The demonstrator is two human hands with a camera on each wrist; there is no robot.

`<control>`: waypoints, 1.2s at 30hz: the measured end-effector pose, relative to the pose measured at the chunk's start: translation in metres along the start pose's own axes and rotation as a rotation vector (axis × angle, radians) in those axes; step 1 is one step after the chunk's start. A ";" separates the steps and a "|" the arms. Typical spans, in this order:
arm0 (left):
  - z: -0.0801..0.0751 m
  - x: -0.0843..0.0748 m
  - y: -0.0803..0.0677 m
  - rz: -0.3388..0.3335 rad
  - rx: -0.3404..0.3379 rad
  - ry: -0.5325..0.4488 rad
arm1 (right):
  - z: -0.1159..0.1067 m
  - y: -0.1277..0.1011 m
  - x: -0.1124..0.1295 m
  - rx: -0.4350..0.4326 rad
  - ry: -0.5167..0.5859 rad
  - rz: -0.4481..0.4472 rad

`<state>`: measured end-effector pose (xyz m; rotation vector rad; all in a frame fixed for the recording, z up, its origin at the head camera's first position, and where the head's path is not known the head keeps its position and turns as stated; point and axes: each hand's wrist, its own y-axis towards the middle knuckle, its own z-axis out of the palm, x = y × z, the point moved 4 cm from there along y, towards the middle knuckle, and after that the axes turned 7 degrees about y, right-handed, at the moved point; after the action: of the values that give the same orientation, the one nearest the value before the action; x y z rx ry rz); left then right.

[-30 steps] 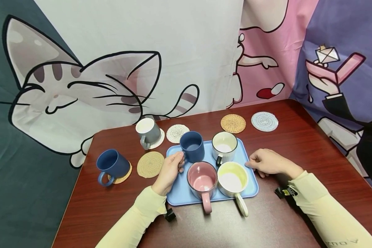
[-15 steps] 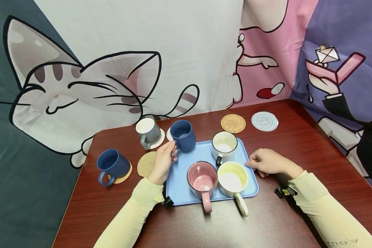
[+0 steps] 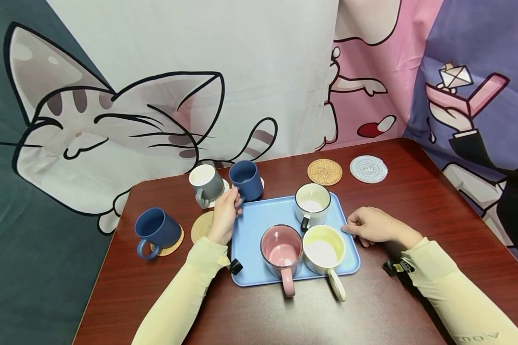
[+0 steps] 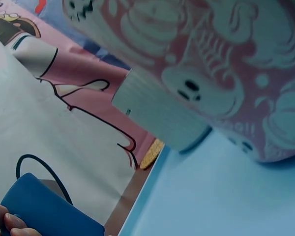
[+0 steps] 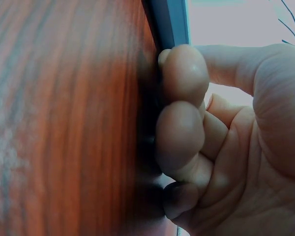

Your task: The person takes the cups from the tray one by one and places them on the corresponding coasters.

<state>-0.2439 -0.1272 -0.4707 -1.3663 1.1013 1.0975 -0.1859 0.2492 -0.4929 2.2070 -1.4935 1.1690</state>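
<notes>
My left hand [image 3: 226,213] pinches the handle of a dark blue mug [image 3: 245,181], which stands upright over a white coaster [image 3: 262,182] at the back of the table, mostly hidden beneath it. In the left wrist view the blue mug [image 4: 51,209] shows low at the left, fingertips at its side. With thumb and curled fingers, my right hand [image 3: 375,224] grips the right rim of the light blue tray [image 3: 252,249]. On that tray are a pink mug [image 3: 281,249], a cream mug with yellow inside [image 3: 324,248] and a white ribbed mug with a black handle [image 3: 312,203].
A grey mug [image 3: 207,182] on a white coaster is just left of the held mug. Another blue mug [image 3: 157,229] sits on a coaster at the far left. A green-tan coaster [image 3: 201,227] lies under the left wrist; tan [image 3: 324,172] and pale blue [image 3: 369,169] coasters lie behind the tray.
The left hand has lifted the blue mug from the tray's back left corner and carried it back and left onto the white coaster. The right hand has stayed at the tray's rim.
</notes>
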 end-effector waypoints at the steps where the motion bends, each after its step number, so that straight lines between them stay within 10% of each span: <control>1: 0.000 0.001 0.002 -0.002 -0.003 -0.001 | 0.000 0.000 0.000 0.000 0.000 0.001; 36: -0.005 0.008 0.029 -0.003 -0.090 0.155 | -0.001 -0.001 0.001 -0.005 -0.002 0.006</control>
<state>-0.2709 -0.1339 -0.4834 -1.5440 1.1725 1.0644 -0.1856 0.2490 -0.4913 2.2026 -1.5025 1.1644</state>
